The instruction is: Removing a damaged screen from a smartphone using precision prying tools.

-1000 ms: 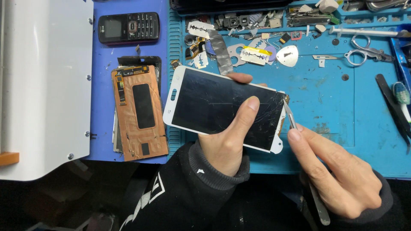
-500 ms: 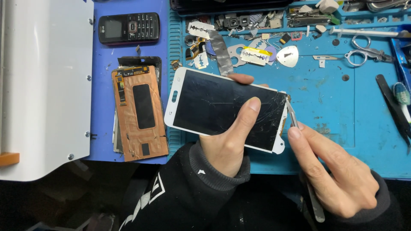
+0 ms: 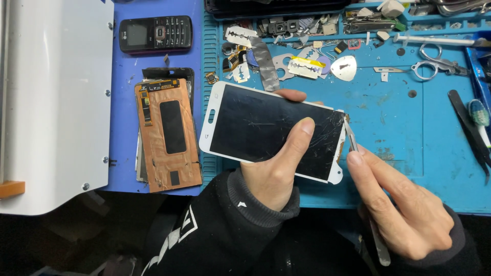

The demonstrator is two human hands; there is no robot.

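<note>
My left hand (image 3: 279, 168) grips a white smartphone (image 3: 245, 125) with a cracked black screen, thumb lying across the glass, fingers behind the far edge. The phone is held flat over the blue mat (image 3: 388, 138). My right hand (image 3: 399, 204) pinches metal tweezers (image 3: 352, 138), whose tip touches the phone's right end near the top corner where the glass is shattered. The tweezers' back end sticks out below my palm.
A copper-backed display panel (image 3: 166, 133) lies left of the phone on a stack of parts. A black keypad phone (image 3: 156, 33) lies above it. A white machine housing (image 3: 51, 102) fills the left. Razor blades (image 3: 304, 66), a pick (image 3: 344, 68), scissors (image 3: 434, 64) and black tweezers (image 3: 468, 128) lie on the mat.
The phone and both hands have shifted very slightly; the tweezers' tip stays at the phone's cracked right end.
</note>
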